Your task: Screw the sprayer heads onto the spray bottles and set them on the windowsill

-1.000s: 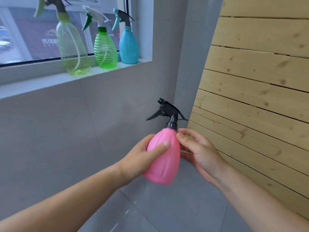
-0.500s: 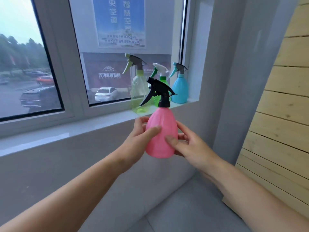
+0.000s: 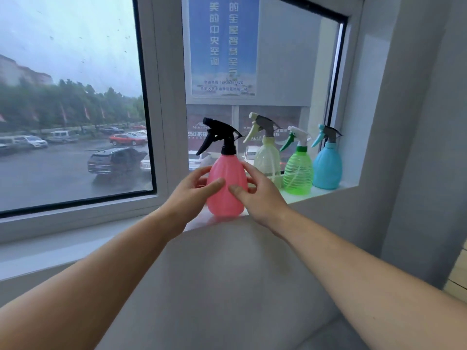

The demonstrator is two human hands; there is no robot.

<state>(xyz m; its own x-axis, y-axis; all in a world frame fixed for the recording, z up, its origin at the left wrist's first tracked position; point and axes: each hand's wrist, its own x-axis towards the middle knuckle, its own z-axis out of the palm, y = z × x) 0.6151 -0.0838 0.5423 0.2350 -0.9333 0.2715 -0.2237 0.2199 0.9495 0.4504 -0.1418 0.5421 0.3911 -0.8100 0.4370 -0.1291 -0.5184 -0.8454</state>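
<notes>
On the white sill (image 3: 75,246), toward its right end, four spray bottles stand upright in a row, long axes vertical, every trigger pointing left. Left hand (image 3: 188,195) cups the left side of the pink bottle (image 3: 226,184), thumb laid across its front, fingers curled round behind. That bottle is smooth, matte, pear-shaped plastic with faint vertical ribs, and its base rests at the sill's front edge. A black sprayer (image 3: 218,135) sits on its neck. Right hand (image 3: 260,195) grips the bottle's right side, thumb on the front close to the other thumb. Just beside it stands a pale yellow bottle (image 3: 267,160), see-through, with a grey and cream sprayer. Next comes a green bottle (image 3: 298,173), translucent with spiral ridges, topped by a white sprayer with a green trigger. Last, in the sill's right corner against the wall, stands a blue bottle (image 3: 327,168), opaque and ribbed, with a grey and teal sprayer. Behind the glass hangs a blue poster (image 3: 223,44) with columns of Chinese characters and a small phone number, too blurred to read surely.
</notes>
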